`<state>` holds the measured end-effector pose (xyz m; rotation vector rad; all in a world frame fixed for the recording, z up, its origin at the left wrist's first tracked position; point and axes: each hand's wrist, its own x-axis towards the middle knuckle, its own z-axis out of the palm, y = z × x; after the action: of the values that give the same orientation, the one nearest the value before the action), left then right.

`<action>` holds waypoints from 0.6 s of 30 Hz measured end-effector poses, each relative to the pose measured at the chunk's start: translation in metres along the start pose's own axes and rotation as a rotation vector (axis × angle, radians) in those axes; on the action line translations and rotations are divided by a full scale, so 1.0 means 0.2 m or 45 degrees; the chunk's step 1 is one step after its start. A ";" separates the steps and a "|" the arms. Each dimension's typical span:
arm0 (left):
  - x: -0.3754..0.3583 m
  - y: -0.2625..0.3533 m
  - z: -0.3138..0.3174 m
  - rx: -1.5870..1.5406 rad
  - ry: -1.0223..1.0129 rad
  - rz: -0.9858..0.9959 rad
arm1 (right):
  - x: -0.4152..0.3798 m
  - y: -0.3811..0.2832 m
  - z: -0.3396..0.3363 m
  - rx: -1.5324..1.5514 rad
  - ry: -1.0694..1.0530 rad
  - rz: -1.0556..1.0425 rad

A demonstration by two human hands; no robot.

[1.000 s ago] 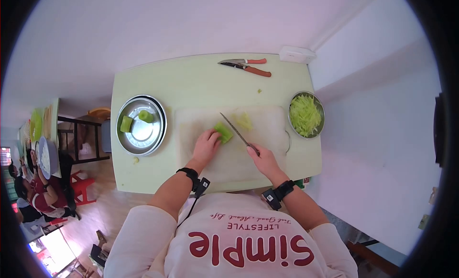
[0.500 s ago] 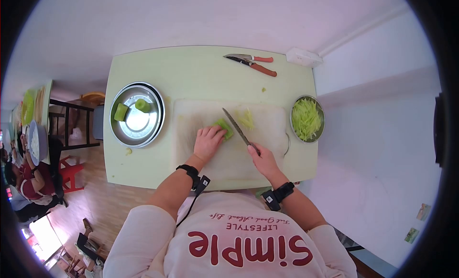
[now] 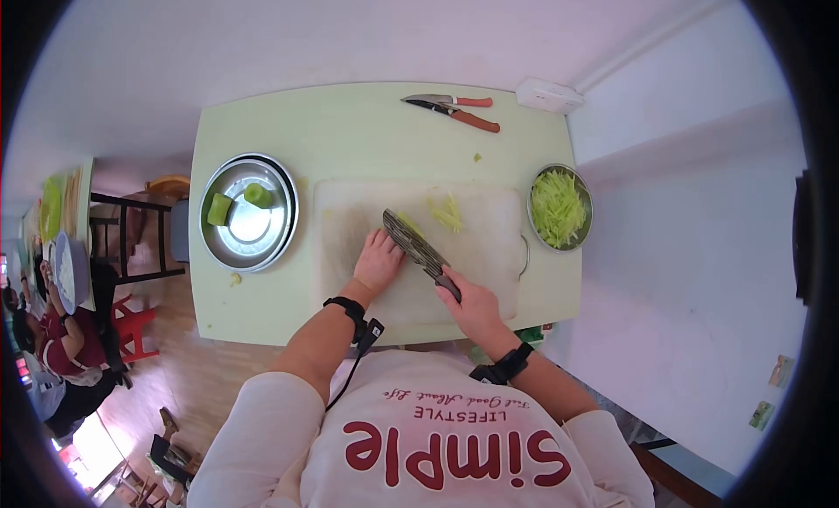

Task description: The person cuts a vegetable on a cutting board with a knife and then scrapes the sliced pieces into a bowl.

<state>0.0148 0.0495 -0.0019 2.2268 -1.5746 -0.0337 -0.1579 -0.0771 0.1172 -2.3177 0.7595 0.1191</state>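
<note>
On the white cutting board (image 3: 350,298), my left hand (image 3: 377,261) presses down with curled fingers on a piece of green vegetable (image 3: 407,220), mostly covered by the knife and fingers. My right hand (image 3: 474,305) is wrapped around the dark handle of a kitchen knife (image 3: 415,244). The patterned blade lies tilted over the piece, close beside my left fingertips. Several thin green shreds (image 3: 447,213) lie on the board to the right of the blade.
Left of the board, stacked metal bowls (image 3: 292,212) hold two green chunks (image 3: 258,195). A bowl of green shreds (image 3: 559,209) stands at the right. Two knives (image 3: 472,117) lie at the table's back. People (image 3: 65,342) work at another table far left.
The knife has moved left and down onto the green piece, its blade now turned with the broad face showing. My left hand stays nearly in place.
</note>
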 end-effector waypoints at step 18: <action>0.00 -0.03 0.05 -0.050 0.073 0.021 | -0.03 -0.09 0.09 -0.204 0.059 0.020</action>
<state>0.0186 0.0482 -0.0131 2.1656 -1.5485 0.0040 -0.1517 -0.0515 0.1157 -2.4736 0.8182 0.1385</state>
